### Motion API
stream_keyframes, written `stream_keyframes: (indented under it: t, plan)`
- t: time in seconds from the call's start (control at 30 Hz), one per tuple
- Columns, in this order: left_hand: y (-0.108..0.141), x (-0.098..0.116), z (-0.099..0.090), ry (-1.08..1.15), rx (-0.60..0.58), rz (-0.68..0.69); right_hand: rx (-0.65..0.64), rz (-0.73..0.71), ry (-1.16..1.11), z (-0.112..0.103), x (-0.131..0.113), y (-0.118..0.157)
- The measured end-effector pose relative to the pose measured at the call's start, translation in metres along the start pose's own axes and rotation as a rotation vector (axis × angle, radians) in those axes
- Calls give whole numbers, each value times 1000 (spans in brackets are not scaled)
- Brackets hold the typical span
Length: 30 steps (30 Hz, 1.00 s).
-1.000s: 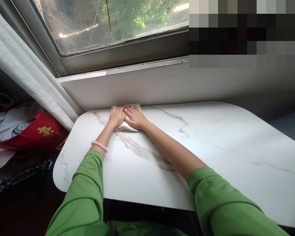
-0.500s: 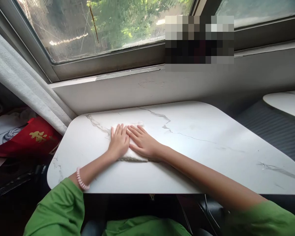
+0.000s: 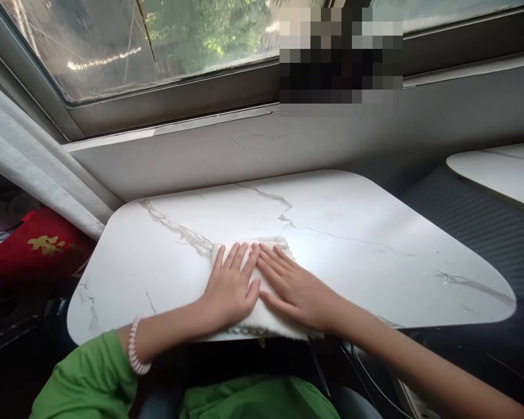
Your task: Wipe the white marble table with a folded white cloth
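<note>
A white cloth (image 3: 271, 320) lies spread on the white marble-patterned table (image 3: 353, 273), its lower edge at the table's near edge. My left hand (image 3: 231, 285) presses flat on the cloth's left part, fingers spread. On its right part rests my right hand (image 3: 294, 288), also flat, with fingers stretched out toward the left hand. The fingertips of both hands meet near the middle of the cloth. Part of the cloth is hidden under the palms.
Behind the table runs a grey wall (image 3: 192, 157) under a window (image 3: 157, 46). A pale curtain (image 3: 35, 151) hangs at the left, above a red bag (image 3: 30, 250) with gold print. A second white tabletop (image 3: 502, 169) and a dark ribbed surface (image 3: 463, 215) are at the right.
Both hands have slid the cloth toward me and slightly right, from mid-table to the near edge. The camera view has shifted a little too.
</note>
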<state>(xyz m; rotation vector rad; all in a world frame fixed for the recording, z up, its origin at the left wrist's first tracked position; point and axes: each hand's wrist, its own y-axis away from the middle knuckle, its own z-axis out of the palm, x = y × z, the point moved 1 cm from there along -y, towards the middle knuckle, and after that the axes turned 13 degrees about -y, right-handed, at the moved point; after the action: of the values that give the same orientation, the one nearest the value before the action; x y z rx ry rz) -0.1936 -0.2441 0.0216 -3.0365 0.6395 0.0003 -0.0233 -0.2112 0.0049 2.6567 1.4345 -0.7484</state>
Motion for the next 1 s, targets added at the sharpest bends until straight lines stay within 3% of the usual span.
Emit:
stream_keyframes:
  t: [0.13, 0.23, 0.33, 0.47, 0.6, 0.77, 1.0]
  plan:
    - [-70, -20, 9, 30, 3, -83, -14, 163, -42, -12, 46, -50]
    - [-121, -43, 15, 41, 55, -249, 72, 241, -82, -19, 82, -97]
    - [-160, -65, 20, 18, 139, -310, 173, 211, -77, -21, 112, -134]
    - [-193, -85, 23, -8, 217, -303, 272, 185, -52, -24, 140, -161]
    - [-206, -92, 23, 15, 254, -319, 300, 245, 1, -25, 152, -170]
    - [-201, -92, 23, 87, 220, -336, 261, 298, 72, -23, 146, -164]
    - [-172, -60, 21, -7, 167, -306, 190, 290, 94, -22, 124, -127]
